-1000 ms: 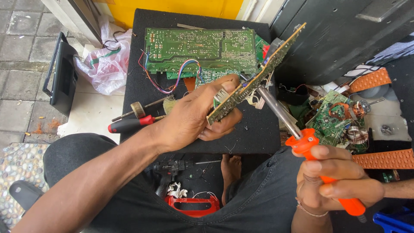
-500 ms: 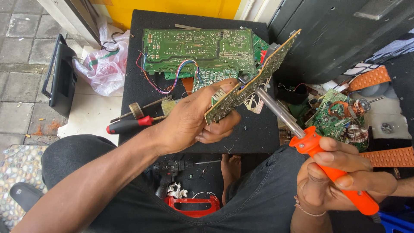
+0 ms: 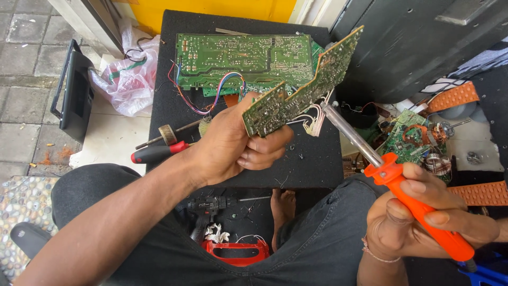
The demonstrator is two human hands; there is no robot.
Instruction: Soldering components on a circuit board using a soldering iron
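The left hand (image 3: 233, 145) is clamped on the lower end of a narrow green circuit board (image 3: 301, 87), thumb over the near face and fingers curled beneath. The board is held in the air above the black desk (image 3: 312, 159), slanting up and to the right, solder side toward the camera. A bundle of pale wires (image 3: 316, 121) hangs from its underside.

The right hand (image 3: 418, 217) is closed around the orange handle of a soldering iron (image 3: 394, 182). The iron's metal shaft runs up and to the left, and its tip meets the lower edge of the held board, just beside the pale wires.

On the desk, behind the held board, a larger green circuit board (image 3: 238, 58) lies flat, with coloured wires looping from its front edge. A red-handled screwdriver (image 3: 159, 152) lies at the desk's left edge, close to the left wrist. To the right of the desk sits a smaller board with copper coils (image 3: 415, 140). Below, between the person's knees, a black cordless drill (image 3: 209, 206) and a red frame (image 3: 235, 251) rest on the floor
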